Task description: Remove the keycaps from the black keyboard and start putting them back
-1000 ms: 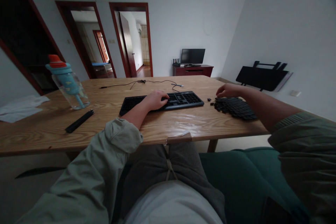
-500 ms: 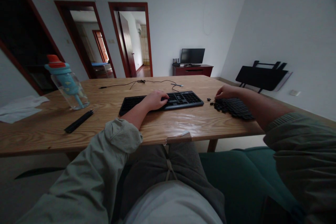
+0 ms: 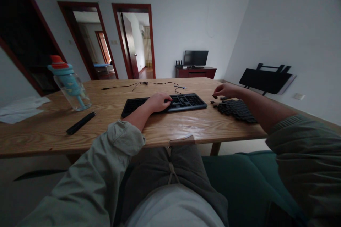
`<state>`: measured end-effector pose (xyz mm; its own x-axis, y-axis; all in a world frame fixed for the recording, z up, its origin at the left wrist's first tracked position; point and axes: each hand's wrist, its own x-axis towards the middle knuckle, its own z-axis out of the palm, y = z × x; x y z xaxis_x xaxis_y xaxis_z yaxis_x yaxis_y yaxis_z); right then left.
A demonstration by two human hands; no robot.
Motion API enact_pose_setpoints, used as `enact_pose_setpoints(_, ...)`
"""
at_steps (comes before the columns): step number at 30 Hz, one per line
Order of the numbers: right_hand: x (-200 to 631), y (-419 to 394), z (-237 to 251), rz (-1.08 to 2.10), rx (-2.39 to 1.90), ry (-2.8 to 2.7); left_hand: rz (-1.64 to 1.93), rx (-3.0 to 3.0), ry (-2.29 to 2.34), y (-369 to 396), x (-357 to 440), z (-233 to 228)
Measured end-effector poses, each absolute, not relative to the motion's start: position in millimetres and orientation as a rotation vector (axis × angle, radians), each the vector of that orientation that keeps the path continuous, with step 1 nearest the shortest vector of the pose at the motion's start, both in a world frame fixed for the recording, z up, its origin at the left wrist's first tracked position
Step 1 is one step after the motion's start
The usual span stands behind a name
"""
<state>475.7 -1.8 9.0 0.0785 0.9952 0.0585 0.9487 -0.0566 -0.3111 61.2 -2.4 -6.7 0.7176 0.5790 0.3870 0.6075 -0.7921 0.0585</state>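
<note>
A black keyboard [image 3: 188, 101] lies on the wooden table in front of me, and bare patches seem to show among its keys. My left hand [image 3: 159, 102] rests on its middle, fingers slightly bent and apart, covering part of the keys. To the right is a heap of loose black keycaps [image 3: 236, 110]. Just above and left of that heap, my right hand [image 3: 226, 90] pinches a small dark keycap [image 3: 214, 96] between thumb and fingertips. A couple of single keycaps [image 3: 212, 102] lie between the heap and the keyboard.
At the left stand a clear bottle with a blue lid [image 3: 70, 87] and white tissue [image 3: 22, 108]. A black bar-shaped object [image 3: 81, 123] lies nearer me. The keyboard's cable [image 3: 157, 83] runs along the table's back. Brown tape [image 3: 182, 141] marks the front edge.
My right hand has lifted off the heap and moved slightly left and up, with a keycap now showing in its fingers. My left hand stays on the keyboard.
</note>
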Motion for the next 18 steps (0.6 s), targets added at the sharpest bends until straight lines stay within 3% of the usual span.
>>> enact_pose_setpoints(10, 391.8, -24.4, 31.3, 0.548, -1.546, -1.737, -0.687, -2.889, -0.997, -6.6, 62.0, -6.2)
enact_pose_setpoints(18, 298.6, -41.7, 36.8, 0.675, -1.094, -1.783, -1.263, -3.001, -0.873, -12.5, 63.4, -7.2)
